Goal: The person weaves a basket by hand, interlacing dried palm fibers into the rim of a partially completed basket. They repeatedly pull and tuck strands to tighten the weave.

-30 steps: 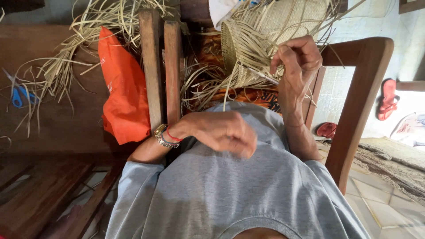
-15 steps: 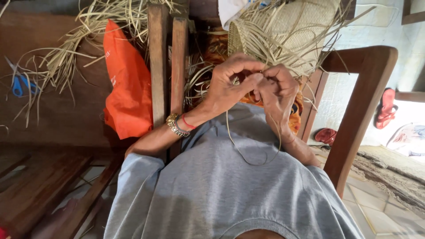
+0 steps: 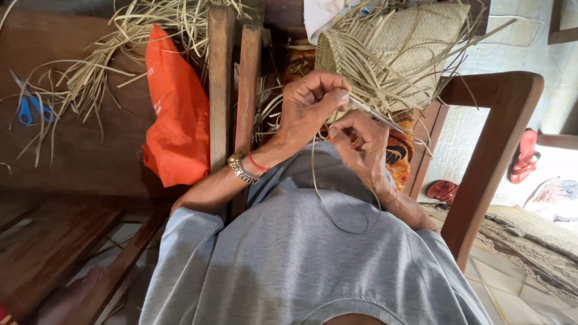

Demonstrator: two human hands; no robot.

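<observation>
Chair (image 3: 487, 156) of brown wood stood at the right. Orange bag (image 3: 174, 120) lay left of it. Woven straw basket (image 3: 397, 54) sat beyond the hands, loose ends splayed. Left hand (image 3: 310, 105) and right hand (image 3: 361, 144) were close together, each pinched on one thin straw strand (image 3: 316, 180), which looped down over the grey shirt.
</observation>
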